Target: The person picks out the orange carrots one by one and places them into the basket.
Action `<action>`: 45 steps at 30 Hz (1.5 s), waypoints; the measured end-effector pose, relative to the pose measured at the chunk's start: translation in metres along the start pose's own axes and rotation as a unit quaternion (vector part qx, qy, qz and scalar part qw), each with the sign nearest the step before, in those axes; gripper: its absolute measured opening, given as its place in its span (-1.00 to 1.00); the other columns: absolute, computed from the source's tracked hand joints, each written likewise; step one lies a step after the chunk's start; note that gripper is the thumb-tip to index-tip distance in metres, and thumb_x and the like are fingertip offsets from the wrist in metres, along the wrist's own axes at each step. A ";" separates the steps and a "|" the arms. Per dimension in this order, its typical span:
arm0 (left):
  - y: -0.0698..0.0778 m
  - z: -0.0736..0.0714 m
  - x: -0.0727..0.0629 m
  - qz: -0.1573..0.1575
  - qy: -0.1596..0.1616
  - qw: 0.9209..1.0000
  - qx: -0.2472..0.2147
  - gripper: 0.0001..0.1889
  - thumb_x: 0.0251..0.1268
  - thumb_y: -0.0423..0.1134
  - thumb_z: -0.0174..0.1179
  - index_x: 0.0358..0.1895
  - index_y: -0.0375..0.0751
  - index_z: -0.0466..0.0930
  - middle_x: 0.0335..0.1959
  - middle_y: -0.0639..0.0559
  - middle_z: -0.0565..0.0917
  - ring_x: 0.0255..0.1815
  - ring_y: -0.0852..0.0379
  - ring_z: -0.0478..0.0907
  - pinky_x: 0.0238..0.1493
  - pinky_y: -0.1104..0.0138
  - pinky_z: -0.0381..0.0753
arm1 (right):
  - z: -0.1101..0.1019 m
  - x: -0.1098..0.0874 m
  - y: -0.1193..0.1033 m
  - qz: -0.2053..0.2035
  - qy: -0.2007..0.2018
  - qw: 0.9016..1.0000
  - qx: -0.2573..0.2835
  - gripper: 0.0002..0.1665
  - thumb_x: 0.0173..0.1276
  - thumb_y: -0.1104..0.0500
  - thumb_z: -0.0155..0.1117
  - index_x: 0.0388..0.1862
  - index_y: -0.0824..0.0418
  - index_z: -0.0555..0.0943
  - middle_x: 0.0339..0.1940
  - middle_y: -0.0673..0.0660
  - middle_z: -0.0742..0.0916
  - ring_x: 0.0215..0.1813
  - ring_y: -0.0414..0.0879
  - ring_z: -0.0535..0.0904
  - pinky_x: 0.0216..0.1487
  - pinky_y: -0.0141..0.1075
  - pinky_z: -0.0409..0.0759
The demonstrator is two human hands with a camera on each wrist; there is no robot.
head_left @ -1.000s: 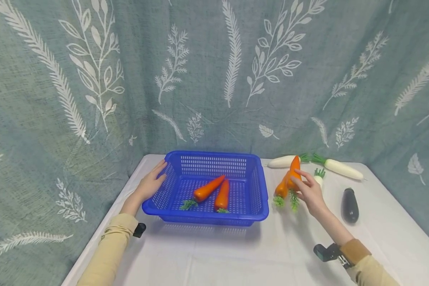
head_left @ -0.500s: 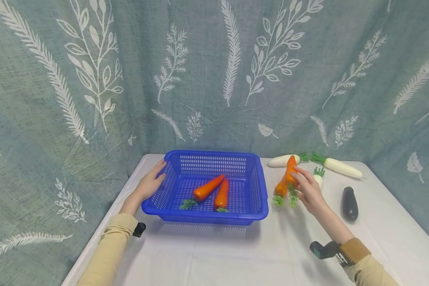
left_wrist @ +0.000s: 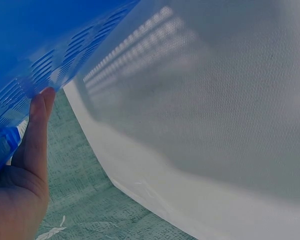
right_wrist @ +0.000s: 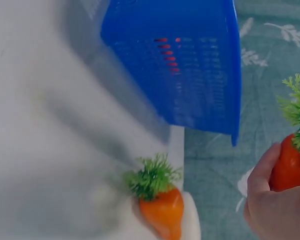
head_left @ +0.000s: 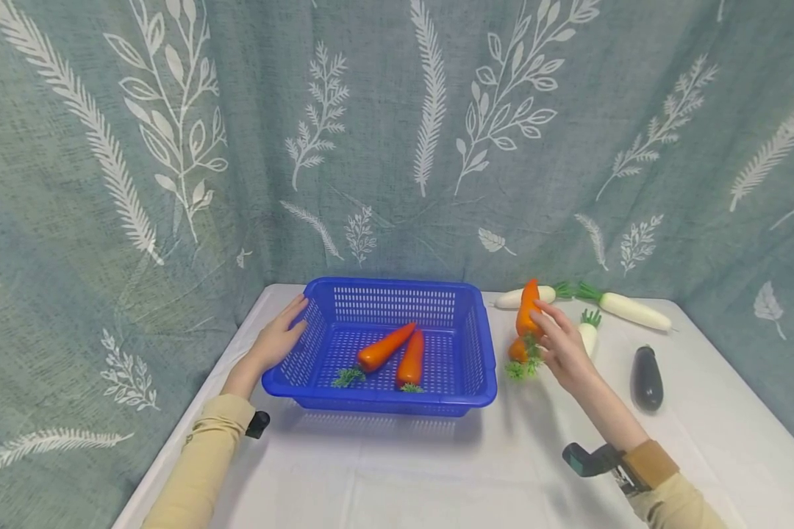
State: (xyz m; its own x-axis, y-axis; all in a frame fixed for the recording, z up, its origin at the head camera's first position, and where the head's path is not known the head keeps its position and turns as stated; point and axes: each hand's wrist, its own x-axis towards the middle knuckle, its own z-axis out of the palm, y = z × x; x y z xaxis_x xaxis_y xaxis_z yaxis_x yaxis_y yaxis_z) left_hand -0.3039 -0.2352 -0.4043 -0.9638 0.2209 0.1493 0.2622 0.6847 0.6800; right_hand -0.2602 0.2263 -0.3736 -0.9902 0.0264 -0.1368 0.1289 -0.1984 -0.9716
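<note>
While pinching a carrot [head_left: 528, 314] in the right hand [head_left: 564, 353], holds it just to the palm's far left, with its long axis running near to far, leaves near and tip far. Looks raised above another carrot [head_left: 518, 351] on the worktop [head_left: 410, 470]. Has the basket [head_left: 380, 397] to the left, between both hands, with two more carrots [head_left: 385, 350] inside. Rests the left hand [head_left: 279, 339], fingers straight, against the basket's left side, well apart from the pinched carrot. Has radishes [head_left: 635, 311] beyond and an eggplant [head_left: 648, 378] to the right.
</note>
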 end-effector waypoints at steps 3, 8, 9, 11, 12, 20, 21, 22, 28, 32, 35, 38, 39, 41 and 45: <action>0.001 0.000 0.000 0.002 0.001 1.000 0.001 -0.46 0.56 -0.33 -0.18 0.48 -0.51 0.02 0.53 -0.36 -0.03 0.51 -0.35 -0.10 0.47 -0.16 -0.08 | 0.005 0.000 0.000 -0.003 -0.005 1.000 -0.001 -0.49 0.53 0.07 0.06 0.40 0.06 0.28 -0.06 -0.07 0.51 -0.22 -0.30 0.49 -0.24 -0.52 0.47; 0.003 -0.001 -0.002 0.009 0.005 1.000 -0.003 -0.46 0.56 -0.31 -0.17 0.47 -0.51 0.04 0.53 -0.37 -0.02 0.51 -0.35 -0.09 0.47 -0.15 -0.08 | 0.016 0.001 0.002 -0.002 -0.018 1.000 0.000 -0.38 0.55 0.08 0.02 0.50 0.16 0.17 0.01 0.00 0.50 -0.27 -0.31 0.50 -0.32 -0.57 0.46; 0.002 0.000 -0.002 0.013 0.007 1.000 -0.005 -0.45 0.56 -0.28 -0.18 0.47 -0.51 0.04 0.53 -0.36 -0.01 0.51 -0.34 -0.09 0.47 -0.15 -0.08 | 0.019 0.001 0.003 0.002 -0.021 1.000 0.010 -0.38 0.56 0.10 0.01 0.51 0.17 0.15 -0.03 -0.01 0.53 -0.34 -0.32 0.47 -0.40 -0.60 0.40; 0.001 0.001 -0.003 0.020 0.018 1.000 -0.004 -0.44 0.56 -0.23 -0.17 0.47 -0.48 0.06 0.54 -0.30 0.01 0.52 -0.29 -0.07 0.50 -0.07 -0.07 | 0.024 0.002 0.005 0.008 -0.026 0.999 0.035 -0.39 0.57 0.15 -0.03 0.52 0.18 0.13 -0.16 -0.07 0.56 -0.49 -0.34 0.36 -0.55 -0.61 0.26; 0.000 0.001 -0.003 0.023 0.019 1.000 -0.007 -0.44 0.55 -0.22 -0.17 0.48 -0.47 0.06 0.54 -0.30 0.01 0.52 -0.29 -0.07 0.50 -0.07 -0.08 | 0.027 0.003 0.006 0.012 -0.027 0.999 0.046 -0.40 0.58 0.17 -0.05 0.52 0.17 0.13 -0.25 -0.11 0.55 -0.55 -0.34 0.28 -0.61 -0.58 0.18; 0.002 0.000 -0.002 0.007 0.003 1.000 -0.001 -0.46 0.55 -0.32 -0.17 0.47 -0.52 0.04 0.52 -0.38 -0.02 0.51 -0.35 -0.09 0.46 -0.17 -0.08 | 0.042 0.005 0.008 0.014 -0.055 0.997 0.055 -0.34 0.60 0.13 -0.10 0.57 0.21 0.02 0.03 -0.03 0.44 -0.39 -0.32 0.48 -0.34 -0.59 0.39; 0.003 0.000 -0.002 0.006 0.002 1.000 0.001 -0.47 0.56 -0.32 -0.17 0.47 -0.52 0.04 0.52 -0.38 -0.01 0.51 -0.35 -0.09 0.46 -0.17 -0.08 | 0.043 0.005 0.008 0.014 -0.058 0.997 0.051 -0.33 0.60 0.12 -0.10 0.58 0.22 0.01 0.04 -0.03 0.45 -0.32 -0.30 0.52 -0.25 -0.56 0.43; 0.003 0.000 -0.001 0.006 0.002 1.000 0.004 -0.46 0.56 -0.32 -0.16 0.46 -0.52 0.05 0.52 -0.38 -0.01 0.51 -0.36 -0.08 0.46 -0.17 -0.07 | 0.045 0.005 0.009 0.015 -0.060 0.997 0.051 -0.33 0.60 0.12 -0.10 0.58 0.22 0.00 0.03 -0.03 0.46 -0.28 -0.29 0.53 -0.18 -0.53 0.47; 0.002 0.000 -0.001 0.008 0.007 1.000 0.006 -0.47 0.55 -0.33 -0.17 0.46 -0.53 0.05 0.52 -0.38 0.00 0.50 -0.36 -0.07 0.46 -0.17 -0.06 | 0.058 0.004 0.010 0.030 -0.068 0.995 0.065 -0.34 0.60 0.13 -0.09 0.58 0.16 0.03 -0.08 -0.05 0.54 -0.12 -0.20 0.51 -0.05 -0.40 0.50; 0.001 0.001 0.000 0.009 0.006 1.000 0.005 -0.47 0.55 -0.34 -0.18 0.46 -0.53 0.04 0.52 -0.38 -0.01 0.51 -0.36 -0.08 0.46 -0.16 -0.08 | 0.068 0.004 0.012 0.033 -0.075 0.994 0.074 -0.36 0.59 0.16 -0.08 0.57 0.16 0.06 -0.09 -0.04 0.54 -0.14 -0.18 0.50 -0.10 -0.41 0.47; 0.002 0.001 -0.001 0.007 0.004 1.000 0.002 -0.47 0.55 -0.34 -0.19 0.47 -0.52 0.03 0.53 -0.37 -0.02 0.51 -0.35 -0.09 0.46 -0.16 -0.08 | 0.073 0.005 0.014 0.036 -0.074 0.993 0.081 -0.38 0.58 0.18 -0.06 0.55 0.15 0.10 -0.05 0.01 0.53 -0.13 -0.16 0.51 -0.07 -0.36 0.48; 0.002 0.000 -0.001 0.006 0.003 1.000 0.003 -0.47 0.55 -0.33 -0.19 0.47 -0.51 0.03 0.53 -0.37 -0.02 0.51 -0.35 -0.09 0.46 -0.16 -0.07 | 0.077 0.006 0.017 0.032 -0.073 0.994 0.073 -0.38 0.57 0.18 -0.06 0.55 0.15 0.12 0.03 0.06 0.52 -0.09 -0.15 0.52 0.02 -0.28 0.48; 0.002 0.000 -0.001 0.006 0.003 1.000 0.005 -0.47 0.56 -0.33 -0.18 0.47 -0.51 0.03 0.53 -0.36 -0.02 0.51 -0.35 -0.08 0.46 -0.17 -0.07 | 0.079 0.007 0.018 0.029 -0.073 0.995 0.069 -0.39 0.57 0.19 -0.05 0.54 0.14 0.13 0.06 0.08 0.50 -0.07 -0.13 0.53 0.05 -0.24 0.49; 0.001 0.000 -0.001 0.006 0.004 1.000 0.007 -0.47 0.56 -0.33 -0.18 0.47 -0.51 0.04 0.53 -0.37 -0.02 0.50 -0.35 -0.08 0.46 -0.17 -0.06 | 0.082 0.007 0.020 0.024 -0.078 0.995 0.058 -0.38 0.57 0.18 -0.06 0.55 0.15 0.12 0.08 0.10 0.48 -0.06 -0.12 0.52 0.06 -0.24 0.49; 0.000 0.000 0.000 0.007 0.005 1.000 0.009 -0.47 0.56 -0.33 -0.19 0.47 -0.51 0.04 0.53 -0.37 -0.02 0.51 -0.35 -0.08 0.46 -0.16 -0.06 | 0.089 0.008 0.025 0.024 -0.083 0.995 0.047 -0.38 0.57 0.18 -0.05 0.55 0.17 0.12 0.00 0.06 0.50 -0.15 -0.15 0.52 -0.06 -0.35 0.49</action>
State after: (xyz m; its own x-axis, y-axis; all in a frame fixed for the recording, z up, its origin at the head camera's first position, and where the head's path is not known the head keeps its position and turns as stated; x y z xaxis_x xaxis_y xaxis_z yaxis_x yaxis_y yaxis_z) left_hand -0.3036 -0.2350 -0.4044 -0.9604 0.2237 0.1660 0.2765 0.6935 0.6653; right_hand -0.2699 0.1347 -0.3816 -0.9793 -0.1458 -0.1407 0.1779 -0.2870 -0.9413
